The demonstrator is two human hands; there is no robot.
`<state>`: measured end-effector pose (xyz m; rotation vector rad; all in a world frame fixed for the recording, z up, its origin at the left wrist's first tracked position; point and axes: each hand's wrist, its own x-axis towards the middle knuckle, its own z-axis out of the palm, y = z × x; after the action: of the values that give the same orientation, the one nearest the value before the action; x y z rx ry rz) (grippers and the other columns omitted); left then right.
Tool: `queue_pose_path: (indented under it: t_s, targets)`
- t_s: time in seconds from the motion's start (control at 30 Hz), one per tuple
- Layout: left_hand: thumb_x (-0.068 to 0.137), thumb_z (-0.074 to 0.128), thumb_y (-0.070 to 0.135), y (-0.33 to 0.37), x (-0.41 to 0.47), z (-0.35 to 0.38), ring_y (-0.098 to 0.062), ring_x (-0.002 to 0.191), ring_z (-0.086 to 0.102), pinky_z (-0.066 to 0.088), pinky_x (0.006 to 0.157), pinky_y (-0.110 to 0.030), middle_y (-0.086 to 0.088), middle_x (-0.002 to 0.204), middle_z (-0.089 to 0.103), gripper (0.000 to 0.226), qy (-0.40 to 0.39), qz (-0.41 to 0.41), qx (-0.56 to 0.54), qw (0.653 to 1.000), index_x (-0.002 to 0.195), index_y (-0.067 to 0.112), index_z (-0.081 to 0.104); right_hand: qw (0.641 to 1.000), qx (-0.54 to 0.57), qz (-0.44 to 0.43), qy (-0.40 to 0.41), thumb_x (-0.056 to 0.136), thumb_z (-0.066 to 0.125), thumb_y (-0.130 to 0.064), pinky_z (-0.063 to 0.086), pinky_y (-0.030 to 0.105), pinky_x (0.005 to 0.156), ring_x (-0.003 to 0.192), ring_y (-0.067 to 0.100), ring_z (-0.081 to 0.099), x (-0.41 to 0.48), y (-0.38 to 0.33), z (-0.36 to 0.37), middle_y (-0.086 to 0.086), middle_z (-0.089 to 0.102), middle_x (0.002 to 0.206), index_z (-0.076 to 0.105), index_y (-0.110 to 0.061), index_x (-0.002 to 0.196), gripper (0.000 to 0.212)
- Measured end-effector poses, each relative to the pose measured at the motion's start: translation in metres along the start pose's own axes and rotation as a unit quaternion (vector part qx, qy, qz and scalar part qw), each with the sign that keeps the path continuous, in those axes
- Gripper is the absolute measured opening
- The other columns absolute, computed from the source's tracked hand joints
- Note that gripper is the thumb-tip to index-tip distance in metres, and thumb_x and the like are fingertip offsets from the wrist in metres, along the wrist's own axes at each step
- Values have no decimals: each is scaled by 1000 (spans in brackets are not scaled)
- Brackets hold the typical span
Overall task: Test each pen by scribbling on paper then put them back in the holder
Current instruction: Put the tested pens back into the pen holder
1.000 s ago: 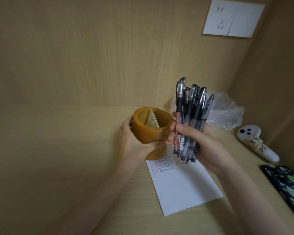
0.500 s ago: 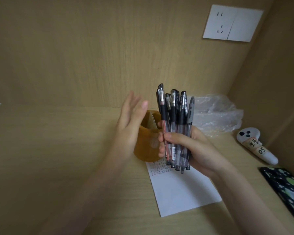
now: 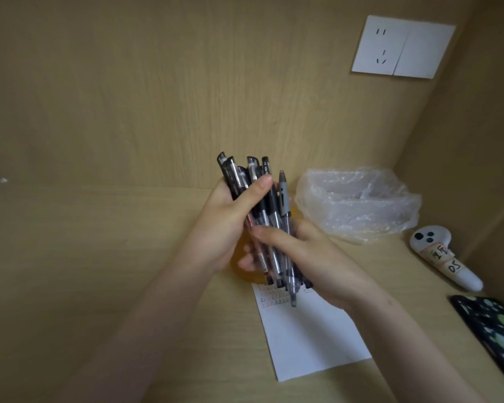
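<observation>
the wooden surface (image 3: 85, 257) carries everything, with a crumpled clear plastic bag (image 3: 358, 205) at the back right. the white paper (image 3: 312, 335) lies near the front, its scribbled far end partly hidden by the hands. the amber holder (image 3: 246, 271) is mostly hidden behind both hands; only a lower sliver shows. the left hand (image 3: 224, 225) wraps the upper part of the pens (image 3: 269, 222), thumb across them; the right hand (image 3: 312, 257) has its grip closed around their lower part. how many pens is hard to count. a patterned dark object (image 3: 495, 330) is cut off at the right edge.
</observation>
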<state>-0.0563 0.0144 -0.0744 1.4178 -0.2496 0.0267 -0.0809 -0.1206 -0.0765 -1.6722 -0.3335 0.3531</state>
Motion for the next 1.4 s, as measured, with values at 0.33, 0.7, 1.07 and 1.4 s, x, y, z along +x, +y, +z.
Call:
queue_pose_path:
  t_s: [0.33, 0.7, 1.07, 1.4]
  targets:
    - [90, 56, 28, 10, 7, -2, -23, 95, 66, 55, 74, -29, -17, 109, 65, 45, 33, -1, -16, 999, 123, -2, 47, 997, -33, -48, 48, 100, 42, -24, 59, 43, 75, 72, 31, 72, 4, -3, 10, 30, 66, 95, 53, -6, 109, 23]
    - [90, 57, 25, 7, 8, -6, -23, 96, 67, 54, 84, -36, -14, 104, 68, 38, 67, -7, -5, 998, 117, -2, 53, 982, -105, -100, 120, 97, 49, -28, 49, 25, 76, 84, 7, 64, 10, 6, 11, -1, 68, 92, 60, -22, 112, 19]
    - [89, 55, 19, 13, 9, -36, -13, 85, 70, 57, 75, -27, -6, 95, 70, 27, 82, -30, -75, 993, 112, 4, 56, 965, 9, -87, 246, 96, 47, -31, 38, 21, 52, 49, 6, 46, 36, -13, -20, -3, 48, 62, 54, -17, 70, 31]
    - [90, 53, 20, 13, 6, -45, -13, 88, 70, 57, 76, -28, 0, 85, 74, 16, 78, -26, -75, 994, 100, 9, 60, 942, -259, -135, 169, 87, 66, -26, 47, 20, 50, 51, 10, 57, 94, -12, -10, 5, 56, 61, 62, -2, 75, 28]
